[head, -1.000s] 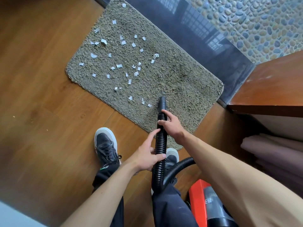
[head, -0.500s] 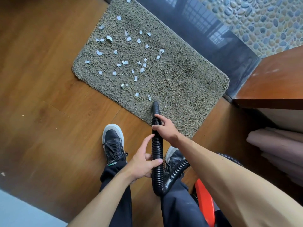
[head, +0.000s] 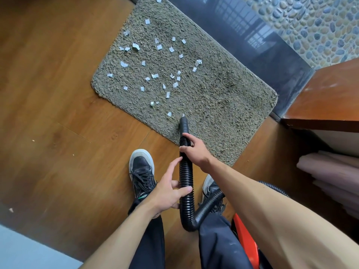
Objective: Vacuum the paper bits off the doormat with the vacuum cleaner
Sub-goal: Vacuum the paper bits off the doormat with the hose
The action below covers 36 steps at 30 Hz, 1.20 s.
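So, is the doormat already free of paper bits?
No, many white paper bits lie on the doormat, mostly on the half left of the nozzle.

paper bits [head: 155, 75] on doormat [head: 223, 94] | nozzle [head: 184, 124] at near edge

A single head-worn, wide-angle camera looks steeply down from standing height along the person's own forearms. The left hand [head: 167, 193] and right hand [head: 196, 152] sit in the lower middle of the frame, fairly near the lens. Beyond the fingertips, toward the top, lies the doormat [head: 223, 98], set diagonally across the view. Below the fingers, nearer the camera, are the person's shoes [head: 141, 169] and trouser legs. Straight edges bow toward the frame's borders. There is no second view to share anything with.
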Available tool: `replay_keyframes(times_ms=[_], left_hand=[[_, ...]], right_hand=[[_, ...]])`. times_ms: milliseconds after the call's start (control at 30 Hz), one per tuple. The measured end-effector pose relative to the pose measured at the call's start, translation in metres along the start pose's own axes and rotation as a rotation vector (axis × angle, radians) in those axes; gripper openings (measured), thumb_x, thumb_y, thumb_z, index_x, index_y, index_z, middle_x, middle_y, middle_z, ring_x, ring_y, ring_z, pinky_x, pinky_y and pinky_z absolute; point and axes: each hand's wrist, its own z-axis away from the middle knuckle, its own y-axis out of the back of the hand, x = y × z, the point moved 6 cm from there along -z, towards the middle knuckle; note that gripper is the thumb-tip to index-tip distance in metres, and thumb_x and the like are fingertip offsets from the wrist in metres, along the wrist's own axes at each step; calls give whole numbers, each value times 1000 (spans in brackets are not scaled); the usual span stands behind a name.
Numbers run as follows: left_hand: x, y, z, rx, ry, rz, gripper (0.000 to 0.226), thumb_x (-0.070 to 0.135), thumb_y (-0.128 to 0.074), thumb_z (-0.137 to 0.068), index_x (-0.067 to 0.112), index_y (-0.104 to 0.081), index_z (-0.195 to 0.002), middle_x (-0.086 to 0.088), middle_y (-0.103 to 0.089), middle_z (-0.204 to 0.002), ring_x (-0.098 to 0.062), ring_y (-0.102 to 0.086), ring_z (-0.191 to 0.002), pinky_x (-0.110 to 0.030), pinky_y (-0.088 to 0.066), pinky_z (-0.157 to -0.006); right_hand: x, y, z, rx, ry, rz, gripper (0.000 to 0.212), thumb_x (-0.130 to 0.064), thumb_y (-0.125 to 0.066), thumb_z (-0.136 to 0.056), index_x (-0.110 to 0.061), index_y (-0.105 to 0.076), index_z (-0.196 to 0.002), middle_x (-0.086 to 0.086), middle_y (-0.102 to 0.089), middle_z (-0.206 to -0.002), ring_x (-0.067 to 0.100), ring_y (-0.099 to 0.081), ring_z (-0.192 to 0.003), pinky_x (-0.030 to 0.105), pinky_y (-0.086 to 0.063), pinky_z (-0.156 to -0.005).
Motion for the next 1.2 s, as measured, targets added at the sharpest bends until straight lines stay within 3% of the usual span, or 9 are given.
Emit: replay_keyframes(times_ms=[100, 267, 567, 667, 967, 1200], left_hand=[[6, 7, -2, -6, 1, 4, 81, 8, -66, -93, 61, -26, -140, -4, -74, -98, -14, -71, -81, -41, -60, -69], [10, 12, -3, -19, 7, 4, 82, 8, -66, -93, 60, -25, -141, -6, -74, -97, -15, -71, -82, -40, -60, -69], [5, 26, 6, -3, 6, 57, 81, 7, -66, -93, 69, -30, -130, -7, -72, -97, -14, -69, -80, -39, -59, -69], [3, 35, 8, 11, -2, 71, 82, 6, -66, -92, 72, -32, -126, -8, -71, -95, -17, -68, -81, -45, -60, -72], [7, 56, 11, 19, -11, 59, 82, 6, -66, -92, 66, -28, -135, -6, -71, -88, -17, -68, -76, -39, -56, -65], [8, 59, 13, 14, -14, 63, 83, 7, -66, -92, 70, -29, -129, -6, -72, -91, -19, -69, -80, -43, -59, -69]], right_hand=[[-5, -2, -5, 26, -6, 12, 72, -26, -61, -68, -34, -47, -139, 4, -60, -121, 23, -61, -105, 46, -53, -94], [-12, -4, -4, 36, 3, 4, 68, -17, -60, -75, -29, -47, -141, 5, -60, -121, 21, -61, -102, 46, -53, -95], [-19, -24, -10, 9, -14, 94, 72, -27, -60, -64, -36, -50, -135, 8, -62, -118, 27, -63, -103, 49, -54, -92], [-23, -34, -13, 0, -4, 121, 72, -29, -60, -64, -37, -50, -135, 7, -63, -118, 27, -64, -103, 48, -53, -93], [-33, -50, -19, 6, 12, 130, 75, -32, -62, -63, -35, -49, -137, 7, -63, -117, 25, -63, -103, 48, -54, -93], [-38, -53, -17, 4, 12, 136, 74, -31, -62, -65, -34, -47, -138, 6, -63, -116, 25, -63, -103, 48, -53, -94]])
